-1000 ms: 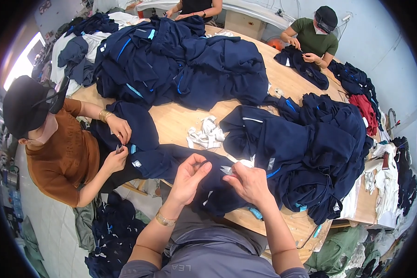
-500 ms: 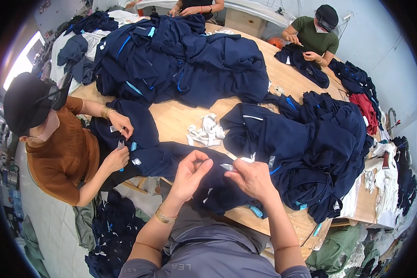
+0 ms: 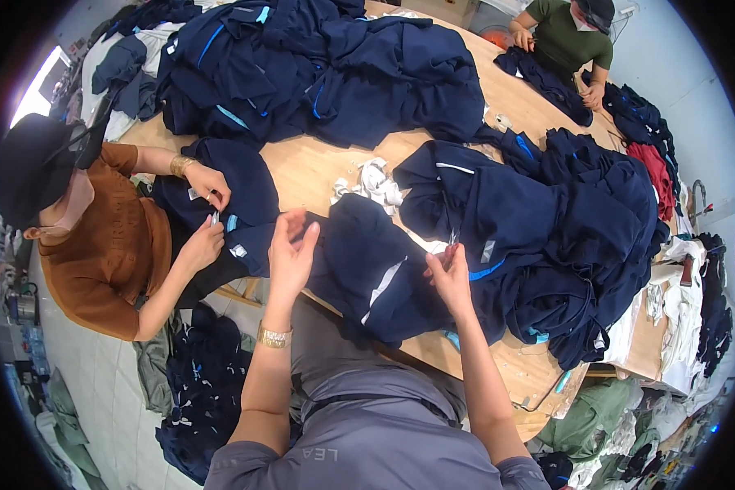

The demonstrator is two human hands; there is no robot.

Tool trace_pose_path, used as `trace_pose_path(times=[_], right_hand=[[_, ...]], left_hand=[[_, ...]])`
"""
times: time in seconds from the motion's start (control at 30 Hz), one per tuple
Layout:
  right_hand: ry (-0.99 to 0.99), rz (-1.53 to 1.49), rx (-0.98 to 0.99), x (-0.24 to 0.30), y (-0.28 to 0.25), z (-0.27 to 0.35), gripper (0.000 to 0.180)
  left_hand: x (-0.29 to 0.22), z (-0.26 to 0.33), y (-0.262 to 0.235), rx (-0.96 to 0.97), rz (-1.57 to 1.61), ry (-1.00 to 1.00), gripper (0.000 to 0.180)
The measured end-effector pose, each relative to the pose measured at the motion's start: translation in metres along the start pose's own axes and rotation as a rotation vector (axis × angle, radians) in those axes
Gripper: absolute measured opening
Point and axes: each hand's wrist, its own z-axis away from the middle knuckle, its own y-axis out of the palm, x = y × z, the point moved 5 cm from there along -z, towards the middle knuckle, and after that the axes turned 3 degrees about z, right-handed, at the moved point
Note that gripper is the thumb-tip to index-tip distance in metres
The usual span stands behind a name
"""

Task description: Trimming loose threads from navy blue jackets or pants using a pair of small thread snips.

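Over the near table edge lies a navy garment [image 3: 359, 261] with a pale strip [image 3: 385, 284] along one side. My left hand [image 3: 292, 251] is raised at the garment's left edge, its thumb and fingers apart and nothing seen between them. In my right hand [image 3: 448, 278], on the other side of the garment, is a pair of thread snips [image 3: 454, 238], blades pointing away from me. Part of the snips is hidden in my palm. Just beyond the garment sits a heap of white fabric strips [image 3: 376, 186].
Large navy garment piles fill the far side [image 3: 392, 73] and right side [image 3: 547, 220] of the wooden table [image 3: 302, 175]. A co-worker in brown [image 3: 98, 245] trims cloth close on my left. Another in green [image 3: 567, 45] handles a garment at the far right.
My hands have moved apart, and the left has opened from a pinch. The navy garment between them now lies bunched higher, its pale strip showing. The whole view has shifted slightly.
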Motion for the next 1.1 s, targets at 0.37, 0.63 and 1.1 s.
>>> trace_pose_path(times=[0.37,0.63,1.1], right_hand=[[0.101,-0.122,0.076,-0.026,0.029,-0.003,0.025],[-0.125,-0.055,0.003,-0.019,0.005,-0.016,0.029],[-0.019,-0.236,0.092,-0.011,0.011,0.003,0.030]], left_hand=[[-0.021,0.028,0.091,0.481,-0.350,0.276,0.027],[-0.019,0.025,0.059,0.298,-0.183,0.177,0.011],[-0.041,0.040,-0.022,0.295,0.243,-0.116,0.022]])
